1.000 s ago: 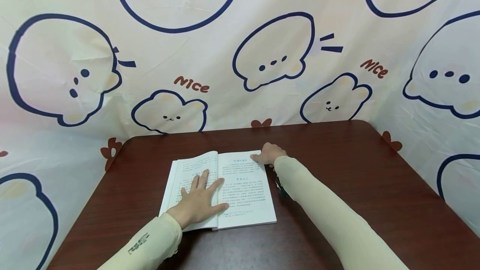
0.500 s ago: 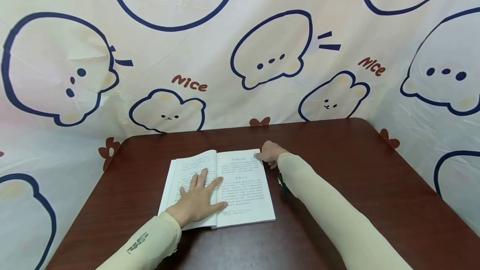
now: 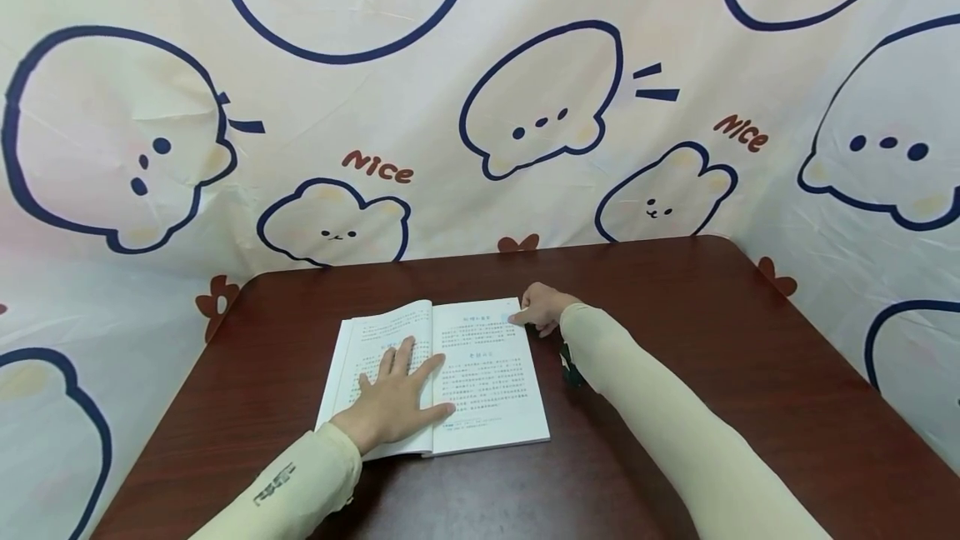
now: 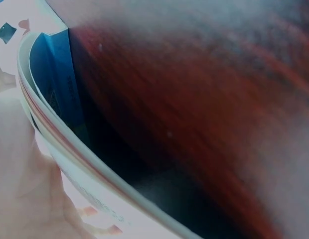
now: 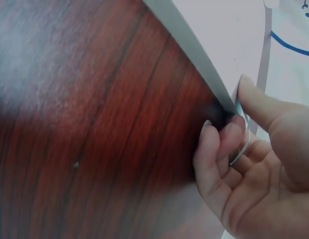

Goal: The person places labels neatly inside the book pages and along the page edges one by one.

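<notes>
An open book lies on the dark wooden table, its white pages printed with lines of text and blue headings. My left hand rests with fingers spread on the left page, its thumb reaching across the centre fold. In the left wrist view, the book's curved page edges and blue cover show beside the palm. At the far right corner, my right hand pinches the book page. The right wrist view shows the thumb on top of the right-hand pages, with the other fingers curled below the edge.
The brown wooden table extends around the book on all sides. A pale cloth with blue cartoon outlines hangs behind the table and along both sides. Something small and dark sits under the right wrist.
My right hand has shifted slightly to the right at the page corner, its thumb now reaching less far over the page. The left hand stays in place on the left page.
</notes>
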